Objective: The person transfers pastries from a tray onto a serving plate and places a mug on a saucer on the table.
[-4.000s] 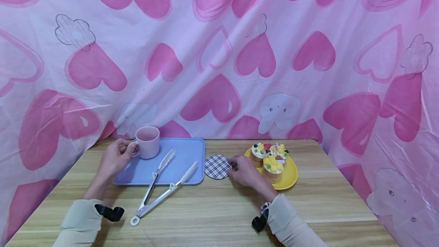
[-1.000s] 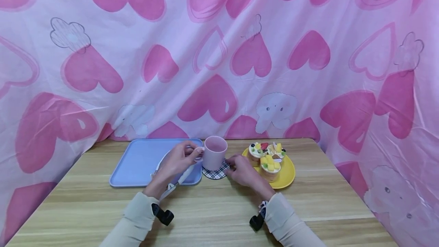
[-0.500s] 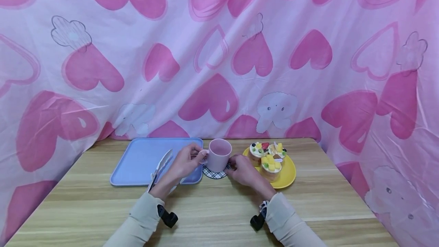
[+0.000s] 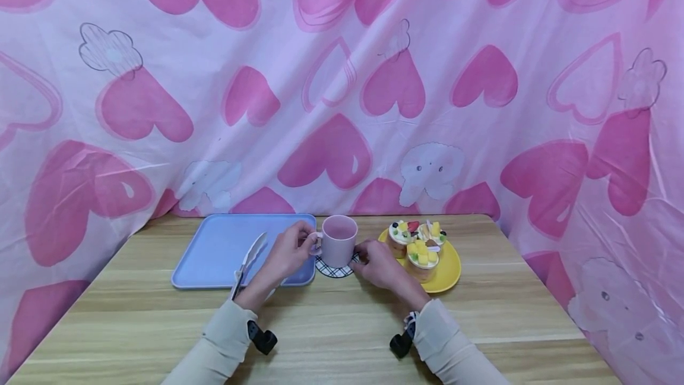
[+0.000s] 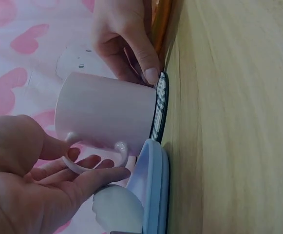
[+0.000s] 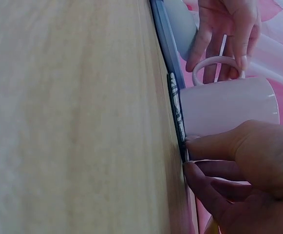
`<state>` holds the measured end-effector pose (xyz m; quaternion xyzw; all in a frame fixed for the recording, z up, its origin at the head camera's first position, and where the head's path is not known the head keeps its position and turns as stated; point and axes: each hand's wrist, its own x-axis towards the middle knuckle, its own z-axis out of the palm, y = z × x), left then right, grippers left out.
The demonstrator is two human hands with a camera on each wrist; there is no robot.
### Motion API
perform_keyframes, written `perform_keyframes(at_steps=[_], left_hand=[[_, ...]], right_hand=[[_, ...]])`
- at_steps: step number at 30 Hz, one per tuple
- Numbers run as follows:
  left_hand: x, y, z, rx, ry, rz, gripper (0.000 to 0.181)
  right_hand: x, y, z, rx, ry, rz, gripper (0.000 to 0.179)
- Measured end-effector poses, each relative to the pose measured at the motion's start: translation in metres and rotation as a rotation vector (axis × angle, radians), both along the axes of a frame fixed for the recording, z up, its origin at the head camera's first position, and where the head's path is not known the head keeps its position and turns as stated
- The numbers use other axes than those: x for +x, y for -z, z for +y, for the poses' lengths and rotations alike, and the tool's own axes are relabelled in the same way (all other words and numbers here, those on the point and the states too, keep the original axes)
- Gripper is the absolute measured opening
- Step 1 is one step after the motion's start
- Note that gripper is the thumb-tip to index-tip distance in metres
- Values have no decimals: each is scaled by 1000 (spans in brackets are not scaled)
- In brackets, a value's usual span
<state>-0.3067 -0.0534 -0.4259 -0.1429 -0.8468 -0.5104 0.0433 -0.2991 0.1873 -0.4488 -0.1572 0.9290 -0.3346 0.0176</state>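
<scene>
A pale pink mug stands upright on a round checked coaster, its handle pointing left. My left hand holds the handle, the thumb on its top and the other fingers curled about its lower part in the left wrist view. At the coaster's right edge, my right hand pinches the rim between thumb and fingertips, as the right wrist view shows. Silver tongs with pale tips lie partly on a blue tray; my left forearm hides most of them.
Right of my right hand is a yellow plate bearing three fruit-topped dessert cups. The wooden table ends at a pink heart-patterned curtain. The tray's right edge lies close to the coaster.
From the tray, my left hand has carried the mug right and onto the coaster. Over the last half second the mug has shifted slightly left. My right hand has stayed at the coaster.
</scene>
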Motion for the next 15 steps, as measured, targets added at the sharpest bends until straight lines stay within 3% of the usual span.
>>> perform_keyframes(at_steps=[8,15], left_hand=[[3,-3,0,-149,-84,109,10],[8,-8,-2,-199,-96,93,13]], right_hand=[[1,-2,0,-1,18,-29,38],[2,-3,-2,-2,29,-47,37]])
